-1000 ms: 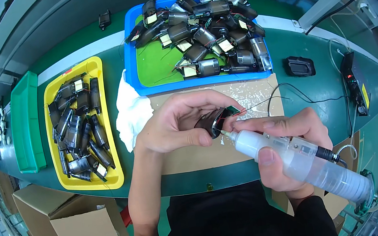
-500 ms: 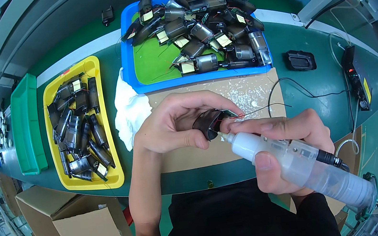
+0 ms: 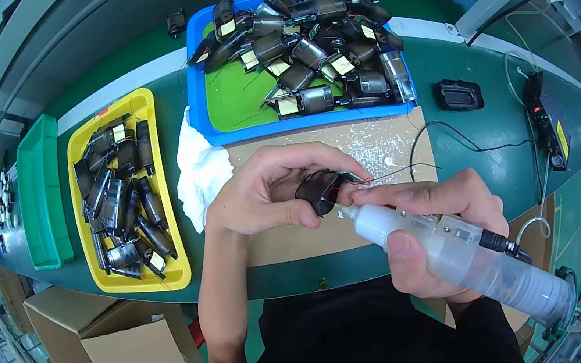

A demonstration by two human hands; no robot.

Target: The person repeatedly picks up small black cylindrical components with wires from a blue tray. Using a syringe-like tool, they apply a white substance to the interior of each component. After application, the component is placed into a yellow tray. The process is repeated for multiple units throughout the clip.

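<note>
My left hand point(image 3: 250, 187) is closed around a dark cylindrical motor housing point(image 3: 315, 190), with thumb and fingers on either side. Thin red and dark wires point(image 3: 390, 175) trail from it to the right. My right hand point(image 3: 467, 197) grips a translucent glue-dispensing syringe point(image 3: 477, 270), its barrel slanting down to the lower right and a black cable plugged into its side. The narrow tip of the syringe meets the near right edge of the housing, or sits just beside it; I cannot tell which. My right fingertips lie close to the wires.
A blue tray point(image 3: 201, 112) heaped with similar motors stands at the back. On the left are a yellow tray point(image 3: 176, 220) of dark motors, a green bin point(image 3: 44, 197) and a white cloth point(image 3: 201, 168). Cardboard point(image 3: 292, 244) lies under my hands. A black holder point(image 3: 458, 94) and power strip point(image 3: 545, 119) sit right.
Both hands stay nearly in place, with the syringe shifted very slightly left. The trailing wires have moved a little. The blue tray and the small black piece at the back appear slightly shifted.
</note>
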